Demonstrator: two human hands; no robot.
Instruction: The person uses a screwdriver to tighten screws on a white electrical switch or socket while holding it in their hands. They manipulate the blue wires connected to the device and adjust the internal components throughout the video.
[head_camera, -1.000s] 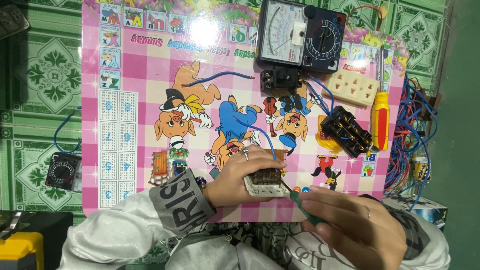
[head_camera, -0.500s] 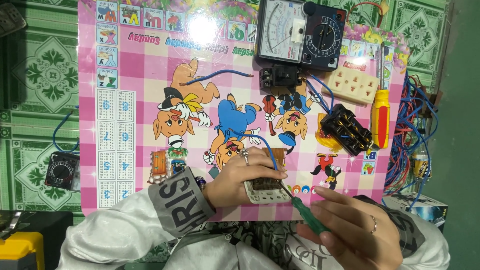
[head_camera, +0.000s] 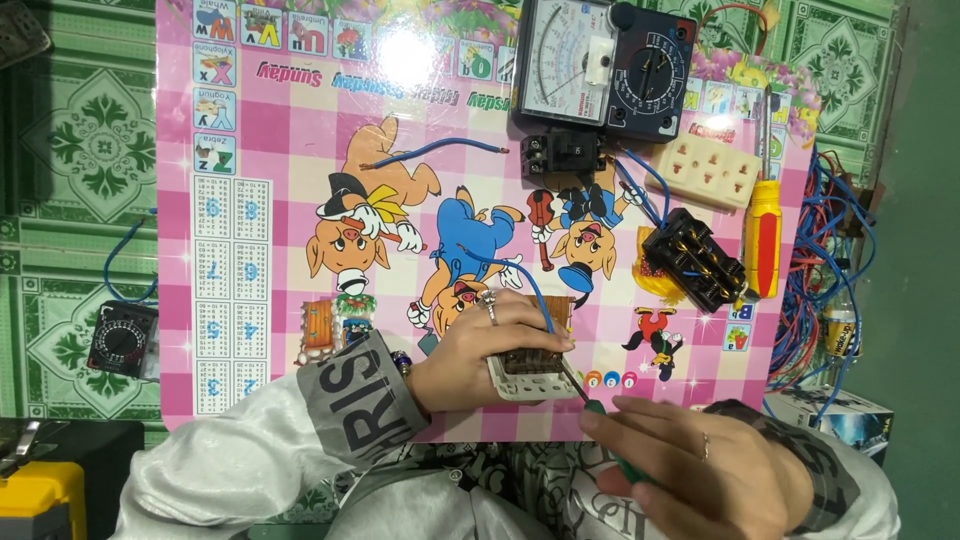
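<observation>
My left hand (head_camera: 480, 350), a ring on one finger, presses down on a white socket plate (head_camera: 530, 380) lying back-up on the pink cartoon mat (head_camera: 300, 200). A blue wire (head_camera: 520, 280) runs from the plate up over the mat. Just below it, my right hand (head_camera: 700, 480) grips a green-handled screwdriver (head_camera: 610, 440), whose tip touches the plate's right side near the brass terminals.
An analog multimeter (head_camera: 600, 65) lies at the mat's top. Near it are a black switch block (head_camera: 562, 155), a cream socket strip (head_camera: 712, 170), a black component (head_camera: 692, 258), a red-and-yellow screwdriver (head_camera: 762, 235). Blue and red wires (head_camera: 830, 270) pile at right. A dial part (head_camera: 122, 338) sits left.
My right hand has moved up and left, bringing the screwdriver tip against the socket plate. The left hand keeps holding the plate in place.
</observation>
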